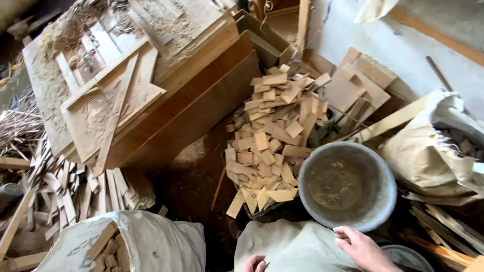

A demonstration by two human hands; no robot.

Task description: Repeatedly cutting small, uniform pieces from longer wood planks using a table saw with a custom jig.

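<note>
The right hand (364, 248) lies open at the bottom edge, about 5 o'clock in the view, fingers spread flat on a pale sack (292, 247) and pointing toward the metal bowl (347, 185); it grips nothing, and its fingertips sit just beside the bowl's near rim without clearly touching it. The left hand (253, 263) shows only as a few curled fingers at 6 o'clock, resting on the same sack; whether it holds anything I cannot tell. The bowl stands upright at 4 o'clock, with only dust and a few chips inside. Touching its rim at 9 o'clock is the pile of wood offcuts (269, 143), small flat pieces heaped loosely and running up toward 12 o'clock. A judgement on working well here: the pieces are light and loose, so taking them from the top of the heap, near the bowl, should keep the rest from sliding, and a steady palm on the rim would keep the bowl from tipping. A second sack (151, 242) at 7 o'clock stands open with wood blocks inside. Stacked boards (151, 90) lean at 10 o'clock, thin strips (65, 186) lie scattered at 8 o'clock, and another filled bag (433, 151) sits at 3 o'clock.
</note>
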